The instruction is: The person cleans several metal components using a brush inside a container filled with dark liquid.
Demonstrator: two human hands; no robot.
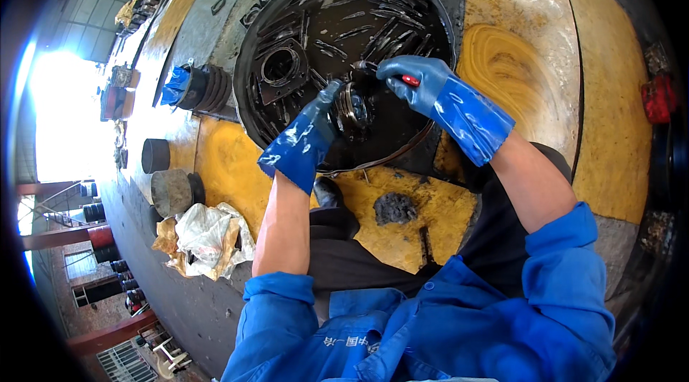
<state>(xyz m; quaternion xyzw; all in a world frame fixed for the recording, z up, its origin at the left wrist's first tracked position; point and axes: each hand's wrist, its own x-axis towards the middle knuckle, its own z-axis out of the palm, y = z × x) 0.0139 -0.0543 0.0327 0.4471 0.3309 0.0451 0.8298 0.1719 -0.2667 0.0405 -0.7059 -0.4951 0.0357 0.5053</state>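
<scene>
Sleeves of blue cloth sit nearest, your bare forearms running up into wet blue gloves. Your left hand is curled against the side of a dark round metal part (greasy, ringed like a bearing) at the near edge of the big black basin. Your right hand is closed on a red-handled tool, its tip at that part. Farther off, oily metal strips lie scattered in the basin, and a square housing.
</scene>
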